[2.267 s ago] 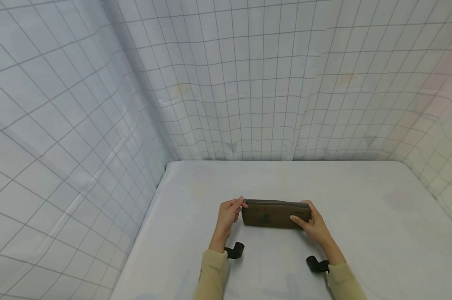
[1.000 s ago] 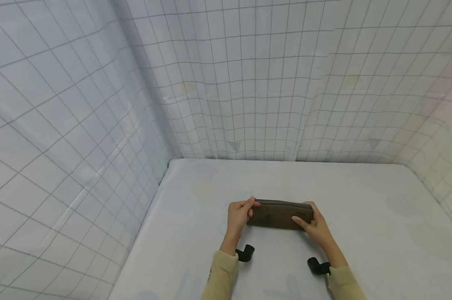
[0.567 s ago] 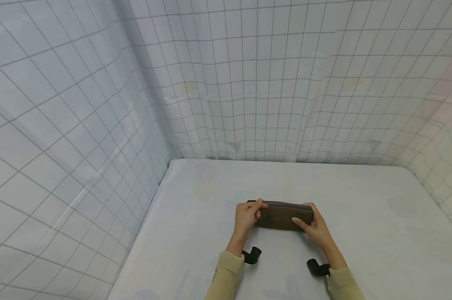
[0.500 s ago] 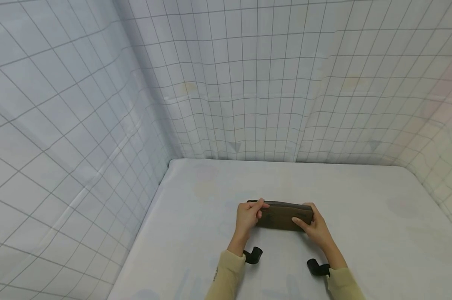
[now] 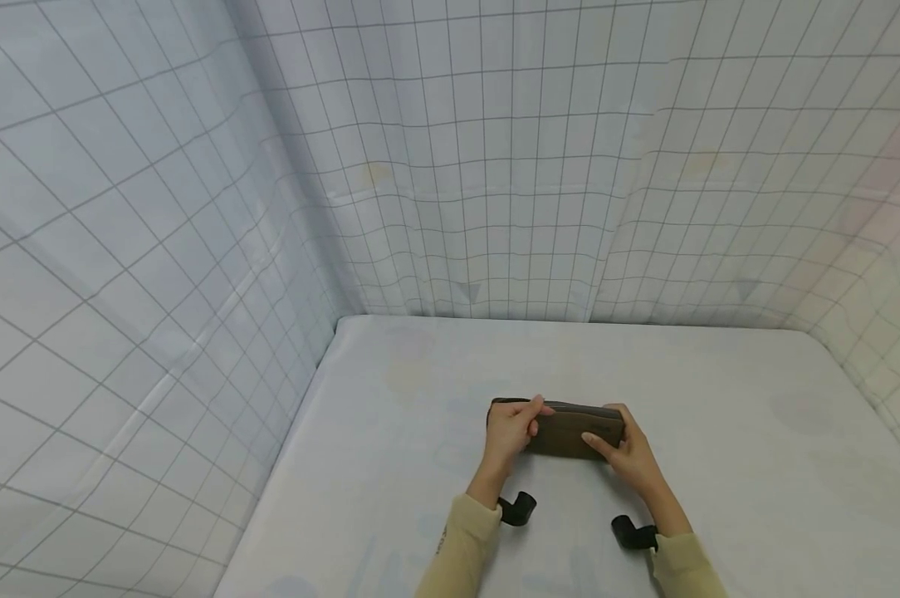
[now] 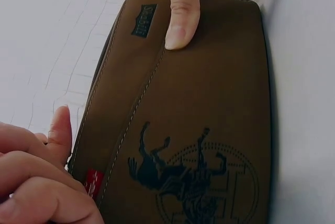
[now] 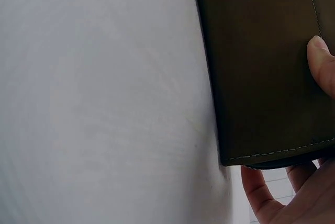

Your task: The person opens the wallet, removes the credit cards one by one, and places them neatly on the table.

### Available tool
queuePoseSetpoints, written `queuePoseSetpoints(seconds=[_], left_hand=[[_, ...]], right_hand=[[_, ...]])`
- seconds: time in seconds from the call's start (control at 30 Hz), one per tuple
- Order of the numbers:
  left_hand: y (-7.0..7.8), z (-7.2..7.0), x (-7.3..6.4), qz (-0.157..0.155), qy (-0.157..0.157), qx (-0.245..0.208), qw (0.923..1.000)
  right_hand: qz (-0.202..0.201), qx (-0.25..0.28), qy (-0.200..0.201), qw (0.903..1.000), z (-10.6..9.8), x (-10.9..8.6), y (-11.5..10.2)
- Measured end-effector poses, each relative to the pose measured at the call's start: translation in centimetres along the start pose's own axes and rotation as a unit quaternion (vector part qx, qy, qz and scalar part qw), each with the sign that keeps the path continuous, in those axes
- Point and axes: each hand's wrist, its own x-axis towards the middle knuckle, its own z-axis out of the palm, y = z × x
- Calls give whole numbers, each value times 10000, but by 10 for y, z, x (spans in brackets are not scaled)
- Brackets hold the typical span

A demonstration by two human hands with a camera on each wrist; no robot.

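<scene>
A long brown zippered pouch (image 5: 565, 436) stands on its long edge on the white table, its zipped edge uppermost. My right hand (image 5: 631, 453) grips its right end, thumb on the front face and fingers behind. My left hand (image 5: 508, 430) is at the top edge, left of the middle, with curled fingers and thumb and index finger together in a pinch; the zipper pull between them is hidden. In the left wrist view the pouch (image 6: 220, 88) shows a dark horse-and-rider print, a small dark label (image 6: 144, 20) and a red tag (image 6: 94, 182).
The white-covered table (image 5: 390, 465) spreads around the pouch. Grid-patterned white curtains (image 5: 495, 166) hang behind it and at both sides. A black camera mount (image 5: 519, 508) sits on the left wrist and another mount (image 5: 631, 533) on the right.
My left hand has slid rightward along the pouch's top edge from its left end, uncovering the left corner. The right hand keeps its grip, and the pouch stays nearly in place.
</scene>
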Motion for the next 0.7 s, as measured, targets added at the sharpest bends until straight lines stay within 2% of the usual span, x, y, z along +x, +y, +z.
queuePoseSetpoints(seconds=[0.17, 0.33, 0.53, 0.7], left_hand=[[-1, 7, 1, 106, -67, 16, 9999], [-3, 15, 2, 36, -60, 72, 9999], [-3, 24, 1, -3, -16, -108, 9999], [-4, 30, 1, 28, -105, -225, 9997]], right_hand=[[-65, 3, 73, 10000, 1, 1, 0], [-6, -37, 118, 9999, 3, 1, 1], [30, -54, 84, 9999, 3, -1, 0], [-51, -44, 154, 9999, 3, 0, 2]])
